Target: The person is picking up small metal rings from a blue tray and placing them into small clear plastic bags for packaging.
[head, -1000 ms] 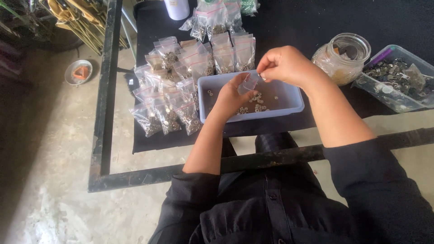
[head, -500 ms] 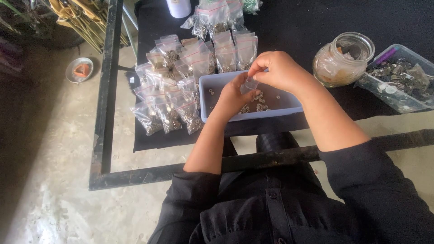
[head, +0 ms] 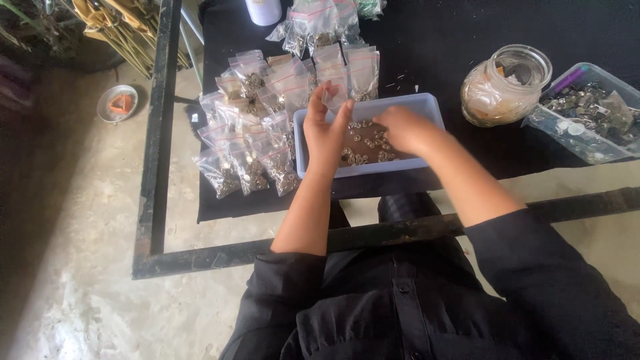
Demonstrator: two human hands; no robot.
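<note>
I sit at a black table [head: 467, 33] with a blue tray [head: 433, 110] right in front of me, a big pile of filled little bags [head: 257, 133] lying just left of the tray, and a glass jar [head: 503, 83] to the right of it. My left hand [head: 327, 130] is up over the tray's left end, pinching a small clear bag [head: 333, 95] between thumb and fingers. My right hand [head: 403, 130] is down inside the tray, fingers curled over the tiny metal rings [head: 363, 143] — I cannot tell if it grips any.

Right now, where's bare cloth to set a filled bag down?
Bare black cloth lies behind the blue tray, up to the glass jar. Left of the tray, filled bags crowd it; the clear bin fills the right edge.
</note>
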